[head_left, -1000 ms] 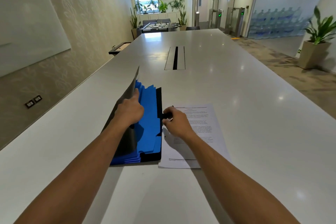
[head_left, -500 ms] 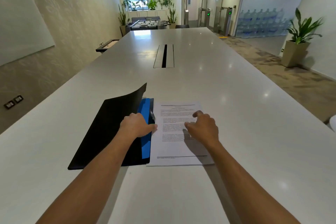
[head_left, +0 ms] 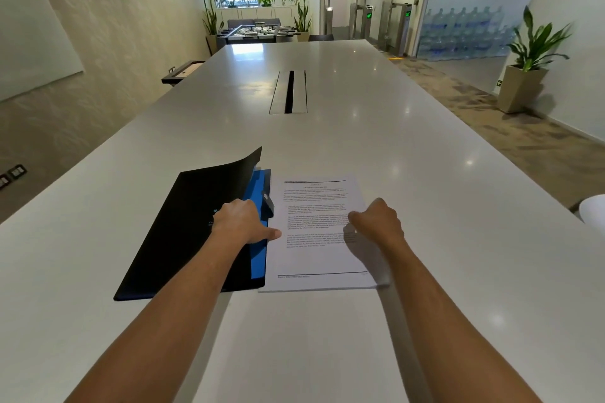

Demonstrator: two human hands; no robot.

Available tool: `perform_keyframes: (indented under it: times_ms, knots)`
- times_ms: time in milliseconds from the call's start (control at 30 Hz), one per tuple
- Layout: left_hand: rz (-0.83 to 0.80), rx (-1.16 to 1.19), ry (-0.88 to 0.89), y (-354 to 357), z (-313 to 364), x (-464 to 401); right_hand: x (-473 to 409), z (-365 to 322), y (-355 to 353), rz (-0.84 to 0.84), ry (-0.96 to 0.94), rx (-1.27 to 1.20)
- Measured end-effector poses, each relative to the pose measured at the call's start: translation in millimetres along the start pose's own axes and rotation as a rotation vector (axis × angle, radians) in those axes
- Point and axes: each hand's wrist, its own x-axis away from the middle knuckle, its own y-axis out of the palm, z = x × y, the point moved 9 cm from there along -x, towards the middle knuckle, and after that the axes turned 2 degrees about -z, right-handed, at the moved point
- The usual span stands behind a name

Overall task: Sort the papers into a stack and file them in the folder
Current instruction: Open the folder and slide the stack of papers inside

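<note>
Black folder (head_left: 183, 226) is lying beside the papers (head_left: 317, 258) on the table (head_left: 425, 193); your left hand (head_left: 240, 222) is pressing its cover, fingers curled, while your right hand (head_left: 376, 222) is hovering loosely curled, holding nothing, over the papers.

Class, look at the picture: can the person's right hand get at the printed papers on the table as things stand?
Probably yes. The right hand is already over the papers, which lie bare on the table beside the folder; nothing covers them.

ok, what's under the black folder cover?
Blue dividers show along the right edge of the black cover, which the left hand presses. Whether any papers are filed underneath is hidden.
</note>
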Motion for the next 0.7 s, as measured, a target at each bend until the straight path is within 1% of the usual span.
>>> perform_keyframes:
  times_ms: [200,333,367,433,500,533,600,700]
  knots:
    - [-0.013,0.009,0.006,-2,0,2,-2,2,4,-0.028,0.017,-0.114]
    - [-0.011,0.012,0.009,-4,1,3,-6,-3,9,-0.068,-0.049,-0.111]
    - [-0.010,0.016,0.011,-4,1,4,-7,-4,11,-0.103,-0.061,-0.167]
    - [-0.009,0.028,0.011,-4,1,4,-8,-4,20,-0.205,-0.056,-0.357]
    - [-0.006,0.041,0.013,-4,0,4,-6,-3,26,-0.267,-0.022,-0.508]
    - [-0.007,0.048,0.016,-4,-1,4,-5,-1,28,-0.285,-0.010,-0.536]
    - [-0.024,0.074,0.020,-4,-5,4,-3,1,27,-0.285,-0.011,-0.507]
    - [-0.068,0.180,0.028,-7,-15,2,-4,0,13,-0.238,-0.016,-0.576]
